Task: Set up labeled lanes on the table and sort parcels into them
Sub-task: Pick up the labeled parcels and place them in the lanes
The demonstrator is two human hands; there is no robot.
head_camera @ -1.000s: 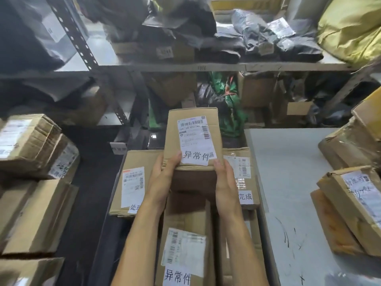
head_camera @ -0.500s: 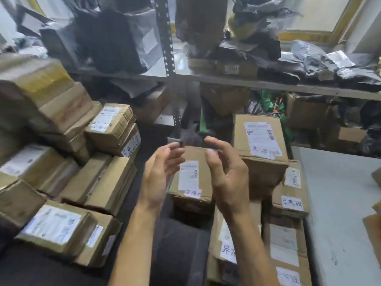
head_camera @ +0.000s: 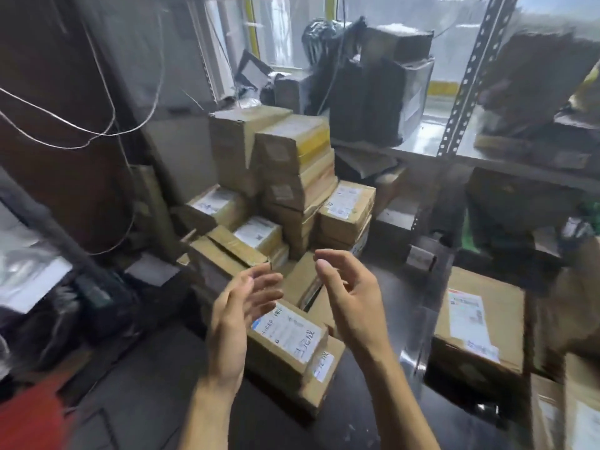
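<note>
View has swung left over the last second, and the parcel that was being stacked is let go. Left grip [head_camera: 238, 319] and right grip [head_camera: 349, 300] are both released and empty, palms facing, above a labelled parcel [head_camera: 289, 339] before the parcel pile [head_camera: 292, 177]. My reading: one sorted, next pick pending. Worktop out of frame.

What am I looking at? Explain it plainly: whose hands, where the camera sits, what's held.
No machine here: these are a person's two bare hands, filmed by a camera worn on the head, looking forward and down. The left hand and right hand are raised with relaxed fingers and hold nothing. Between and below them lies a labelled parcel on a lower box. Behind rises a stack of cardboard boxes; another labelled box lies to the right. A metal shelf carries dark bagged parcels.
</note>
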